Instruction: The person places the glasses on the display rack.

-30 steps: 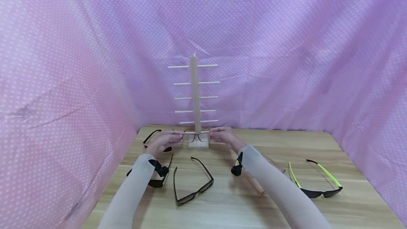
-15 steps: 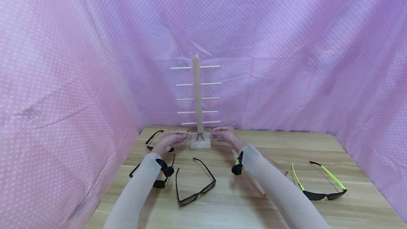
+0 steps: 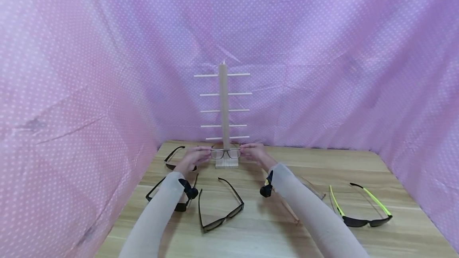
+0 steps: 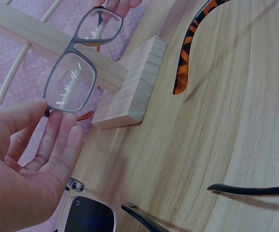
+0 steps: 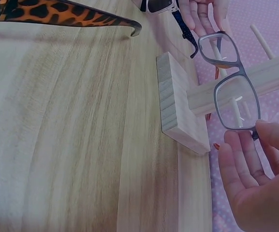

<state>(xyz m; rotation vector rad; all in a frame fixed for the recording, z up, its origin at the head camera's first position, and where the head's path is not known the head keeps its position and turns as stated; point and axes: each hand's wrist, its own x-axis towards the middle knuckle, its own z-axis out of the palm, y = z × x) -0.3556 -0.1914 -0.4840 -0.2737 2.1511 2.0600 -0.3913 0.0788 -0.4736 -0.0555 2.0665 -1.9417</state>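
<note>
I'm pinching the grey-framed glasses [image 4: 70, 48] in the head view's centre, left hand [image 3: 195, 157] and right hand [image 3: 256, 153] at opposite ends, likely for balance, before the wooden stand [image 3: 224, 106].

No text reads clearly; tiny pale lettering [image 4: 77, 203] marks the dark lens [image 4: 92, 217] of sunglasses [image 3: 170, 167] near the far left corner of the tabletop [image 3: 308, 160].

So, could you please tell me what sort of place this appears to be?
Probably a makeshift curtained-off booth, perhaps for display or filming: polka-dot cloth hangs behind and beside a wooden table, which bears a pegged wooden stand and several pairs of glasses.
</note>
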